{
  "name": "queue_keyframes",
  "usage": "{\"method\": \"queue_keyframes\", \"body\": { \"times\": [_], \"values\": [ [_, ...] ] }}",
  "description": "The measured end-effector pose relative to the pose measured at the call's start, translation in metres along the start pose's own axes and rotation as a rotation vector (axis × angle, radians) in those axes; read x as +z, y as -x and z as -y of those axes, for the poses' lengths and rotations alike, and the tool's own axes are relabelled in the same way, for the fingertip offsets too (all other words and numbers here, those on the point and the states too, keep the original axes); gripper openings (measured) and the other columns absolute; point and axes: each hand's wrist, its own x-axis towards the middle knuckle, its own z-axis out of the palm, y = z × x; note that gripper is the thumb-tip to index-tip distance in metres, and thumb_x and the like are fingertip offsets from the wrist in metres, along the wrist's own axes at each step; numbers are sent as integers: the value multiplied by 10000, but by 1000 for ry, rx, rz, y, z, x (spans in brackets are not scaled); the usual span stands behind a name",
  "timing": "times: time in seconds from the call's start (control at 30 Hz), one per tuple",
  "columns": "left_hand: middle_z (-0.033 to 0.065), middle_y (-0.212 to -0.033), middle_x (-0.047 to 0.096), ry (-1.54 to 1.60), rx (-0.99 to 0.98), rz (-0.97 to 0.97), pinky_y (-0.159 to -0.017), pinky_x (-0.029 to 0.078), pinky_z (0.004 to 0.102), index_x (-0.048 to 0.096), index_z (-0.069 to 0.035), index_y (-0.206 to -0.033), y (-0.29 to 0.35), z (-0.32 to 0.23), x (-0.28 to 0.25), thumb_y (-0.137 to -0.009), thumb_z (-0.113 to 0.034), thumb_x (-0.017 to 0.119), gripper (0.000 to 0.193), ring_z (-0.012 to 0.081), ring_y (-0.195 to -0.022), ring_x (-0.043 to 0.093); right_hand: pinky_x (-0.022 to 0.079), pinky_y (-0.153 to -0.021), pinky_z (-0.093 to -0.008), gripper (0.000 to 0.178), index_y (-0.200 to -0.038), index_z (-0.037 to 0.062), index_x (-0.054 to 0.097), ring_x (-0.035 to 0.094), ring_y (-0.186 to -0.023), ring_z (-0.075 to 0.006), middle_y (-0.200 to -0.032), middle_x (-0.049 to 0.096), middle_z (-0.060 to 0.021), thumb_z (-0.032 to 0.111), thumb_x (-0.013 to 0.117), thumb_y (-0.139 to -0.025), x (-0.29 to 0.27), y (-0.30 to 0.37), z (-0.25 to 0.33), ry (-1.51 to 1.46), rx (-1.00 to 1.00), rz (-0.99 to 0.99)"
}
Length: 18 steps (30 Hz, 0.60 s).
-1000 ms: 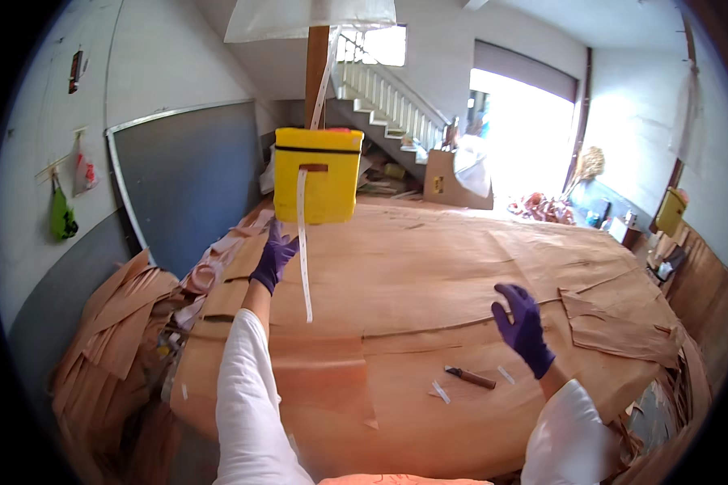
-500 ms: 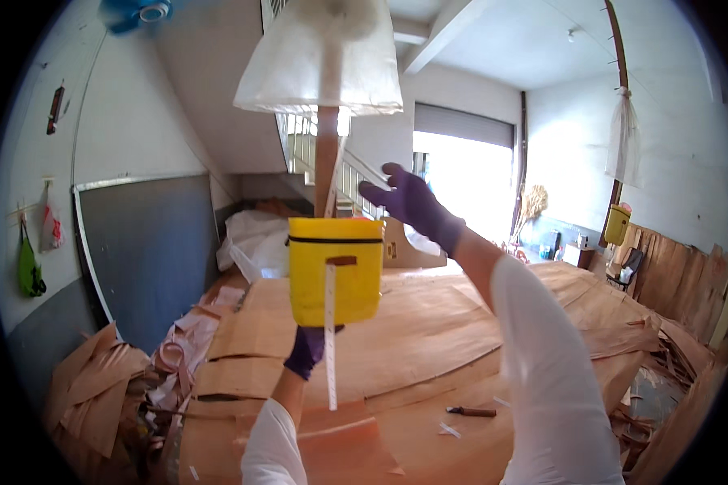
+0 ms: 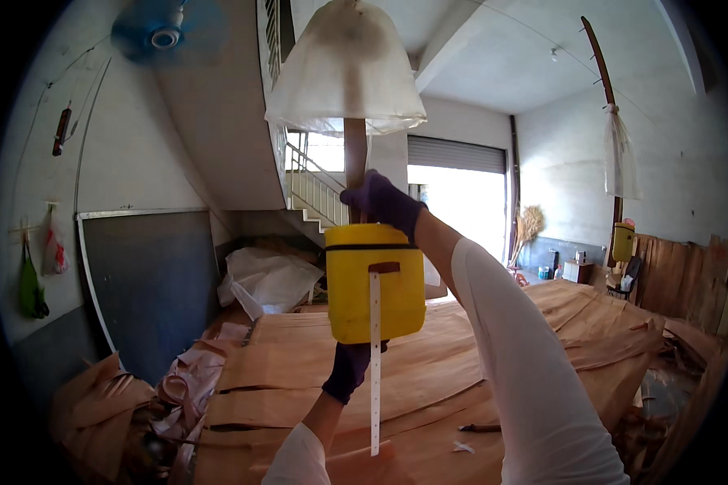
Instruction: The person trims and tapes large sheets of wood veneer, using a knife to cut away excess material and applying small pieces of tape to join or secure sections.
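Observation:
A yellow plastic container (image 3: 375, 303) with a black band hangs in front of me on a brown wooden post (image 3: 354, 158). A white perforated strip (image 3: 375, 368) runs down its front from a small brown wooden piece (image 3: 384, 267). My right hand (image 3: 384, 204), in a dark purple glove, is closed around the post just above the container's rim. Under the container's base is my left hand (image 3: 349, 368), gloved alike, its fingers curled; what they hold is hidden. A translucent plastic cover (image 3: 344, 77) drapes over the post's top.
Thin brown wood sheets (image 3: 283, 356) spread below, with a dark-handled tool (image 3: 479, 428) and white scraps (image 3: 463, 446) on them. Torn sheets (image 3: 97, 404) pile at left. A second yellow container (image 3: 623, 242) hangs at right. A blue fan (image 3: 166, 38) is overhead.
My right hand has come down from the open air, fingers spread, and closed on the post above the container. The left hand stays beneath. The whole view has shifted slightly.

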Motion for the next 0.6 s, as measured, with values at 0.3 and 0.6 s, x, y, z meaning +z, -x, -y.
{"method": "queue_keyframes", "body": {
  "times": [0.3,0.6],
  "values": [
    [54,-802,569,46,38,119,-691,476,308,559,-33,-901,-29,-34,22,-882,-142,575,112,188,-766,566,495,-557,-360,89,-713,54,619,612,-592,-297,-643,591,-148,120,577,-756,-46,-13,12,213,-301,-28],
    [65,-929,610,-459,-176,235,-680,500,263,532,-51,-1139,6,-6,62,-890,-88,575,255,130,-807,593,426,-483,-297,198,-648,-10,565,525,-516,-151,-564,519,-75,156,583,-755,-93,55,-16,-132,155,-75]
  ]
}}
